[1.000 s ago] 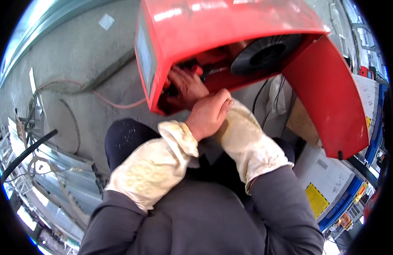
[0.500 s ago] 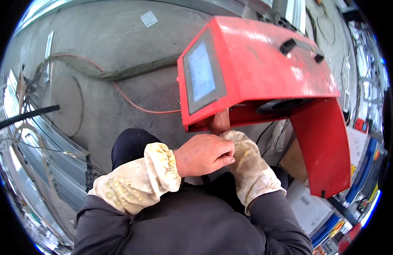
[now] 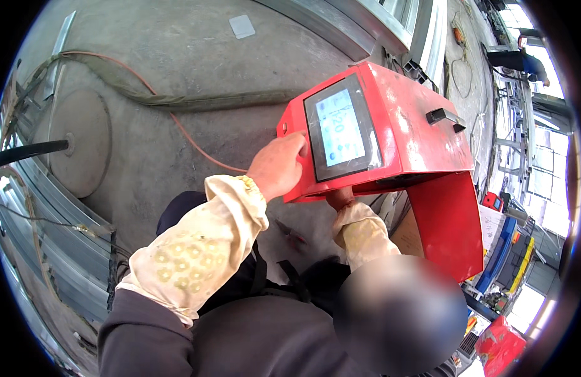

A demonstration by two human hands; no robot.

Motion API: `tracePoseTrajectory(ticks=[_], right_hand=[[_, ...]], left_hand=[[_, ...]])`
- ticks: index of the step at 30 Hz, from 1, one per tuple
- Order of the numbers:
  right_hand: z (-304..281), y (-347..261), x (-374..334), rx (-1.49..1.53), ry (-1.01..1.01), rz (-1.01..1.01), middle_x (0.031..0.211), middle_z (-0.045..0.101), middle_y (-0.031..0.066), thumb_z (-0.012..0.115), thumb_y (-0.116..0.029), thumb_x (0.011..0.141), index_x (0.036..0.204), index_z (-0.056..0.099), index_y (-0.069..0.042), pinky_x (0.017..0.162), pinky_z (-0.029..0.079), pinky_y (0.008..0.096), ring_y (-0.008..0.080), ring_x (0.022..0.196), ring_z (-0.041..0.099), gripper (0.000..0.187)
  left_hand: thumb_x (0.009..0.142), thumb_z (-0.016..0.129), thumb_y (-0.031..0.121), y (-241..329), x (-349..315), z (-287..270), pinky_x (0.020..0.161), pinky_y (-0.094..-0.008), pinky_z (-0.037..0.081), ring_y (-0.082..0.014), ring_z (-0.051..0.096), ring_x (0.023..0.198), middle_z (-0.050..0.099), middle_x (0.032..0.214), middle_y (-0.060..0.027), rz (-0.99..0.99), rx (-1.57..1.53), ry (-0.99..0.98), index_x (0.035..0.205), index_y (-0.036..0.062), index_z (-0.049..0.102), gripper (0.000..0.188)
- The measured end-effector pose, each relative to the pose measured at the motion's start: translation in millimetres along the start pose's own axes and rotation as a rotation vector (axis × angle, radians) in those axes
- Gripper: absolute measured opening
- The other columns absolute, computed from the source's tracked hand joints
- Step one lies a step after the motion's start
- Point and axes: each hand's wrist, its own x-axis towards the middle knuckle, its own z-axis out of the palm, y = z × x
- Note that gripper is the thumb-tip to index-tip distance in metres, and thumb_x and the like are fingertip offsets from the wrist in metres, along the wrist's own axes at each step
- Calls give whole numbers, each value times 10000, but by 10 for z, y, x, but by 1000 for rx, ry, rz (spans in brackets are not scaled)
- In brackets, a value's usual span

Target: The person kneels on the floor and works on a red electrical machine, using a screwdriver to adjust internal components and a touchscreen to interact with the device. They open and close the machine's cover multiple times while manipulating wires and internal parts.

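A red metal machine housing [image 3: 413,125] with a lit touchscreen [image 3: 341,129] in its front panel stands before me, tilted to the right. My left hand [image 3: 278,164] is at the panel's left edge, below a small switch [image 3: 284,127]. Its fingers are curled against the red metal, and what they grip, if anything, is hidden. Reaching up under the housing is my right hand [image 3: 341,197]; its fingers are out of sight inside. A curved red panel [image 3: 451,220] hangs from the housing's right side. Pale sleeve covers wrap both forearms.
An orange hose [image 3: 196,147] and a grey-green sheathed cable [image 3: 209,100] run across the concrete floor to the housing. Metal profiles lie at left [image 3: 64,239] and at the far side [image 3: 322,25]. Red-handled pliers [image 3: 293,237] lie below the housing. A blurred round shape [image 3: 400,314] covers my right arm.
My left hand has moved from over my right wrist to the panel's left edge. My view has shifted, so the screen faces me more. My right hand stays under the housing.
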Motion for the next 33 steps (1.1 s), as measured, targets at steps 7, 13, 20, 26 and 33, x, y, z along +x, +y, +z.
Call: tracePoseTrajectory(ticks=[7, 13, 20, 26, 33], right_hand=[[62, -21, -6, 182, 29, 50, 1366, 588, 138, 600, -189, 1005, 1369, 557, -41, 1065, 438, 431, 290, 1272, 546, 396], [90, -333, 94, 560, 3, 248, 1378, 576, 116, 592, -193, 1020, 1388, 537, -39, 1071, 434, 414, 255, 1270, 540, 403], [105, -425, 93, 638, 39, 256, 1415, 547, 86, 562, -178, 1045, 1449, 486, -39, 1090, 428, 380, 203, 1301, 514, 434], [4, -464, 4, 338, 51, 177, 1434, 553, 117, 574, -174, 1034, 1475, 473, -47, 1031, 487, 389, 243, 1288, 562, 469], [33, -300, 36, 181, 167, 52, 1353, 624, 143, 620, -103, 981, 1410, 549, -43, 980, 512, 396, 277, 1242, 602, 439]], left_hand=[[743, 561, -83, -58, 67, 183, 1021, -489, 470, -423, 550, 1248, 481, 1526, -216, 280, -30, 23, 956, 26, 527, 241], [730, 575, -75, -36, 151, 241, 1034, -481, 470, -411, 541, 1262, 464, 1549, -189, 290, -9, -16, 942, 24, 532, 238], [723, 566, -78, -38, 177, 316, 1060, -475, 447, -410, 524, 1285, 475, 1540, -189, 270, -15, 2, 945, 27, 532, 248], [730, 541, -76, -49, 199, 325, 1094, -468, 415, -433, 510, 1294, 457, 1547, -212, 224, -132, 23, 957, 14, 539, 245], [744, 549, -73, -119, 253, 441, 1075, -483, 420, -440, 517, 1278, 439, 1555, -230, 168, -161, 129, 960, 13, 546, 232]])
